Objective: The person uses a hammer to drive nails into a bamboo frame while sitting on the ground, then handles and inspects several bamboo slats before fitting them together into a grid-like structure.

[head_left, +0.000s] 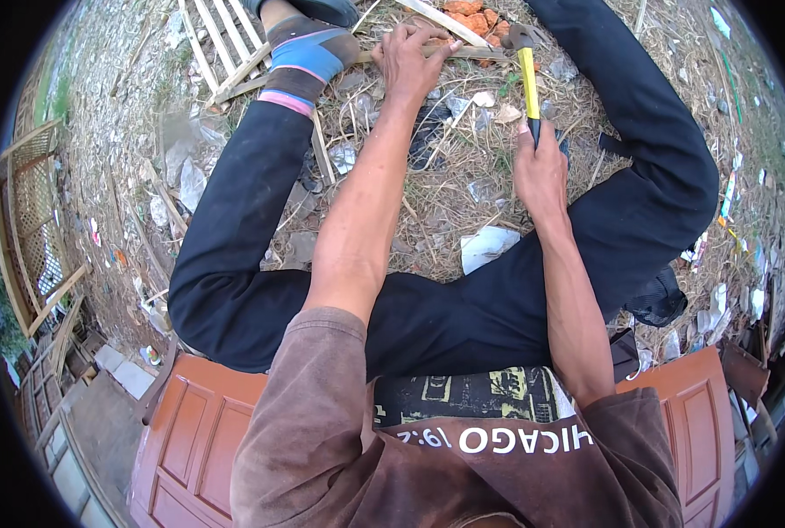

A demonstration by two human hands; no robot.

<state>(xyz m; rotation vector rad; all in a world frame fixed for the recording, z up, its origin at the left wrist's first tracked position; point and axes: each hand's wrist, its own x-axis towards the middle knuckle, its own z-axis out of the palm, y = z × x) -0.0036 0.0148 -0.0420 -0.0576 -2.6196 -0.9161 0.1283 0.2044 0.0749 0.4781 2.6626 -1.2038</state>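
My right hand [540, 172] is closed round the black grip of a hammer with a yellow shaft [529, 81]. Its metal head points away from me, just beyond the right end of a thin wooden slat [480, 54] lying crosswise. Over that slat my left hand [410, 66] bends down, its fingers gripping the wood and its thumb and forefinger close together. Anything small between those fingertips is too fine to make out. Another pale slat [445, 22] runs diagonally past the left fingers. My socked left foot [300, 62] is at the slat's left end.
Several joined slats [225, 40] lie at the far left. Broken orange brick pieces [473, 14] lie beyond my left hand. Dry grass, stones and a white shard [487, 248] litter the ground between my legs. A reddish-brown panelled board [201, 440] is under me; a lattice frame [36, 224] stands left.
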